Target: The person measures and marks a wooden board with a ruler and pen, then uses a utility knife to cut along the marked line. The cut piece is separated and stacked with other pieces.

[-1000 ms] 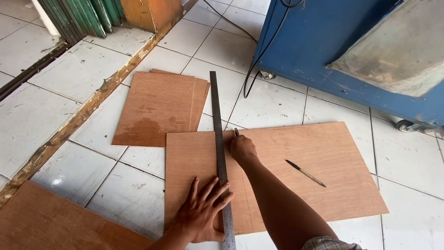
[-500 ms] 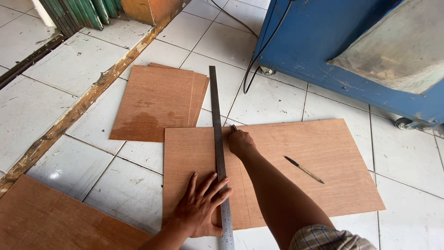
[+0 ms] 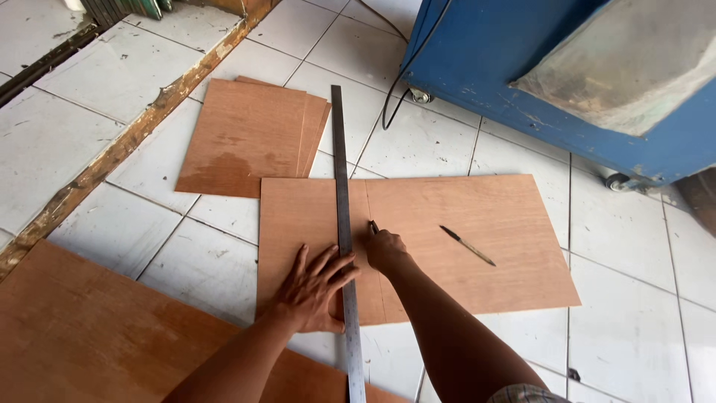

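Note:
A thin brown plywood sheet (image 3: 477,224) lies flat on the white tiled floor. A long steel ruler (image 3: 341,194) runs across it from far to near. My left hand (image 3: 313,289) presses flat on the ruler and sheet, fingers spread. My right hand (image 3: 386,249) is closed around a small dark cutting tool (image 3: 373,226), its tip on the sheet just right of the ruler's edge. A scored line runs along the sheet under my right hand.
A pencil (image 3: 467,245) lies on the sheet to the right. A stack of smaller plywood pieces (image 3: 246,134) sits at the far left, a large board (image 3: 97,336) near left. A blue wheeled machine (image 3: 537,67) with a cable stands at the back right; a worn wooden strip (image 3: 127,142) crosses the floor.
My right hand has drawn the cutting tool toward me along the ruler's edge. My left hand stays pressed on the ruler. The view has shifted slightly.

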